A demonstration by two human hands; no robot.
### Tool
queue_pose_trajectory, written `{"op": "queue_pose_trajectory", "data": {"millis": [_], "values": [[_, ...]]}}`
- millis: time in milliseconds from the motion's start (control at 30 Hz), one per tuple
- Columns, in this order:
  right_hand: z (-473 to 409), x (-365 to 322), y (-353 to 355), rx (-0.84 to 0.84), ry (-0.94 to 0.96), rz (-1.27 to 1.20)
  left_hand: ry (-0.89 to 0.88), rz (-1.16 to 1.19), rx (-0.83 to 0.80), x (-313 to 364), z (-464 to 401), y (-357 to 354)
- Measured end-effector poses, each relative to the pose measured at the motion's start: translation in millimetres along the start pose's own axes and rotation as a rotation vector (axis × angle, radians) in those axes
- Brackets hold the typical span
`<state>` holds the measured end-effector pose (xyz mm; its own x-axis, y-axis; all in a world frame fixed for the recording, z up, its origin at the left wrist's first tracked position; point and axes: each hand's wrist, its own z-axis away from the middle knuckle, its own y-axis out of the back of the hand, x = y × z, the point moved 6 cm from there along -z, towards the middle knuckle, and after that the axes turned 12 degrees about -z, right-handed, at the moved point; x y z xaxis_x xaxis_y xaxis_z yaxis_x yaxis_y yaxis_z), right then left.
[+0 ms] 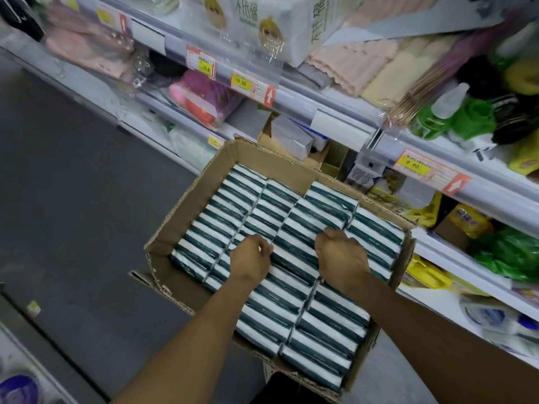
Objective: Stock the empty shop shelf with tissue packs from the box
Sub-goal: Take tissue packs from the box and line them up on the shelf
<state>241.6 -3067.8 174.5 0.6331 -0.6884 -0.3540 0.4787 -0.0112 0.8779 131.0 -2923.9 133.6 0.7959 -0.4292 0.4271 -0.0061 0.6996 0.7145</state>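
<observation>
An open cardboard box sits on the dark grey floor of a shop aisle, its far edge close against the lower shelves on the right. The box is packed with tissue packs, white with dark green stripes, standing on edge in four rows; a gap shows bare cardboard at the far edge of the box. Both bare arms reach down into the middle of the box. The left hand and right hand have fingers curled down into the rows, closed around a bunch of packs between them. The shelves hold folded cloths, green bottles, bagged goods and yellow price tags along their front rails.
</observation>
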Motion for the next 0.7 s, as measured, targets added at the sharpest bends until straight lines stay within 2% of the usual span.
{"op": "queue_pose_trajectory", "data": {"millis": [100,233,433,567,633,700], "values": [[2.6,9.0,12.0,0.027,0.109,-0.229,-0.149,0.075,0.022,9.7,11.9,17.4],[5.3,22.7,36.3,-0.043,0.099,-0.671,-0.236,0.226,-0.023,22.5,24.1,35.4],[7.3,49.8,53.3,-0.102,-0.283,-1.114,-0.142,0.221,0.002,35.9,13.2,41.2],[19.6,80.2,26.2,-0.145,-0.549,-1.154,-0.031,0.226,-0.053,39.1,7.3,16.7],[29.4,90.4,17.7,-0.116,-0.634,-1.233,-0.077,0.235,-0.018,49.8,10.3,15.0],[38.4,94.5,11.2,-0.104,-0.641,-1.277,-0.118,0.346,-0.107,54.8,13.1,5.9]]}}
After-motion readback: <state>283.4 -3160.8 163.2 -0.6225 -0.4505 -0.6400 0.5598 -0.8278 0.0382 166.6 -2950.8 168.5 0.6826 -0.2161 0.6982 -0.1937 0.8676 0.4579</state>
